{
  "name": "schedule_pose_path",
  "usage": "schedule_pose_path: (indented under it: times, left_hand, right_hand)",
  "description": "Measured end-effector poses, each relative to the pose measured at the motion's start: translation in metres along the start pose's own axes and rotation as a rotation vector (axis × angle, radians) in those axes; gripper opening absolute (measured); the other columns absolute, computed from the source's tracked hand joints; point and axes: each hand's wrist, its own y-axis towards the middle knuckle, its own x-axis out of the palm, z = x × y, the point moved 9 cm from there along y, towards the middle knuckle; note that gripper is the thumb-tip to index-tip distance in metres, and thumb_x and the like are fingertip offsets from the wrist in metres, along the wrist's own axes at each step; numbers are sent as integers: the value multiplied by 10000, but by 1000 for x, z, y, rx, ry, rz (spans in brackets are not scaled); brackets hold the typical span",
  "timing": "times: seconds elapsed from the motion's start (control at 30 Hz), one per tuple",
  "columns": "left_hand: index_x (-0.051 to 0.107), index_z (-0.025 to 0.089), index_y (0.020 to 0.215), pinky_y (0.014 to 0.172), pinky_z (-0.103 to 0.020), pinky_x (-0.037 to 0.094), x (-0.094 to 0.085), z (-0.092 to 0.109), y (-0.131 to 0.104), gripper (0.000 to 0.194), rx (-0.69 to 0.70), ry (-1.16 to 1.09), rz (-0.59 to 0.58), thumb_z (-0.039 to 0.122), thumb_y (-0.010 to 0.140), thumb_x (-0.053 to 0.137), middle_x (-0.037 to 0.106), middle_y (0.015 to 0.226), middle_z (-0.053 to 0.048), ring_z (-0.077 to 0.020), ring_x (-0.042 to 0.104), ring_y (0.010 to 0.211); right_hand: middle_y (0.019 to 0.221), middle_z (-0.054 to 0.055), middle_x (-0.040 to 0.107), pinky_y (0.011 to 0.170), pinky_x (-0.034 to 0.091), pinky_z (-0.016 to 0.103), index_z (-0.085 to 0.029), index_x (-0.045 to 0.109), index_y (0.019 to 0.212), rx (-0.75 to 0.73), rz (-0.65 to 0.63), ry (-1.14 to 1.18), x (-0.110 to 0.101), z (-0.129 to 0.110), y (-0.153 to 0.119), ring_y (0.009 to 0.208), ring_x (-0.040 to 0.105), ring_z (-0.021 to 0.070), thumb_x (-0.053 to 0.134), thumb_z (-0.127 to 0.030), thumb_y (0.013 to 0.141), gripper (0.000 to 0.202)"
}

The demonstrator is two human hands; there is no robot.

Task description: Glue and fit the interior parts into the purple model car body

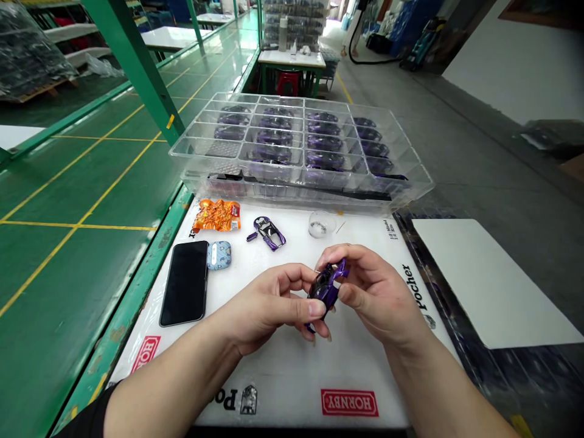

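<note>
Over the middle of the white printed mat, my left hand (pixel 285 301) grips a purple and black model car body (pixel 325 289), its thumb pressed on the near side. My right hand (pixel 376 292) pinches the far right end of the same body between thumb and fingers. Parts of the body are hidden behind the fingers. Beyond my hands lies another purple car body (pixel 270 233) with open window areas, and a small purple piece (pixel 252 236) rests beside it. A clear round dish (pixel 321 225) holding tiny bits sits farther right, near a thin stick (pixel 340 226).
Clear compartment trays (pixel 303 146) with several purple car bodies stand across the back of the mat. At left lie a black phone (pixel 184 283), a blue patterned case (pixel 219 255) and an orange snack packet (pixel 217 215). A white board (pixel 495 283) lies to the right; a green post (pixel 137 67) rises at left.
</note>
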Motion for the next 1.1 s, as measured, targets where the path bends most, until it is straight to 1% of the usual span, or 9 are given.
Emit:
schedule_pose_path:
  times: [0.13,0.23,0.43,0.6,0.7,0.77,0.87,0.97,1.1]
  left_hand:
    - [789,151,1127,710,-258,682,0,-1,1,571,-5,-9,4,404,775,1161,787,1088,-75,-205,875,798]
    - [801,147,1143,752,-276,700,1,-2,2,555,9,-25,20,405,796,1149,794,1084,-78,-220,884,842]
    - [822,156,1158,802,-315,693,3,4,2,514,100,1,51,368,814,1139,813,1156,-101,-252,886,920]
    - [842,183,1197,805,-258,623,0,11,0,501,192,91,104,282,807,1140,801,1115,-57,-185,836,899]
    - [851,204,1236,799,-240,601,-4,15,-4,524,251,159,160,227,796,1135,833,1155,-58,-154,790,891]
    - [857,213,1261,856,-272,633,-3,19,-7,504,300,236,182,221,826,1111,864,1189,-74,-175,793,938]
    - [855,215,1346,970,-345,666,2,26,-11,503,372,347,177,235,887,1062,894,1229,-96,-228,824,1030]
    - [855,199,1345,990,-372,672,5,30,-14,500,406,406,170,230,886,1050,901,1250,-108,-248,833,1044]
    - [883,178,1311,961,-372,685,7,32,-15,492,429,470,142,236,857,1064,906,1237,-115,-260,843,1024]
  right_hand:
    - [1142,43,815,764,706,290,-328,858,1270,6,-2,-4,0,0,0,903,770,171,1013,-397,990,327]
    - [1196,47,832,789,724,298,-338,854,1293,23,14,-6,-4,3,1,952,798,182,1013,-407,990,349]
    - [1334,54,862,1004,769,371,-366,858,1375,24,17,24,-8,2,0,1140,856,214,1024,-441,976,439]
    - [1502,70,839,1141,749,442,-400,832,1520,15,-23,22,-3,-6,-5,1337,845,261,923,-492,1068,470]
    - [1566,40,824,1243,704,452,-442,788,1582,-6,-31,-50,2,-11,-9,1430,820,255,979,-391,1028,588]
    - [1587,36,818,1297,675,491,-446,769,1592,-15,-6,-106,4,-14,-12,1424,826,252,1002,-304,1002,651]
    - [1576,35,821,1304,674,530,-447,764,1596,-43,24,-119,7,-17,-14,1421,827,258,982,-242,1010,657]
    - [1545,4,832,1293,681,457,-482,766,1600,-59,0,-86,11,-18,-15,1463,805,235,1007,-221,985,710]
    - [1576,22,810,1170,740,374,-463,774,1602,-50,-56,-47,17,-16,-14,1436,818,237,1053,-244,939,752]
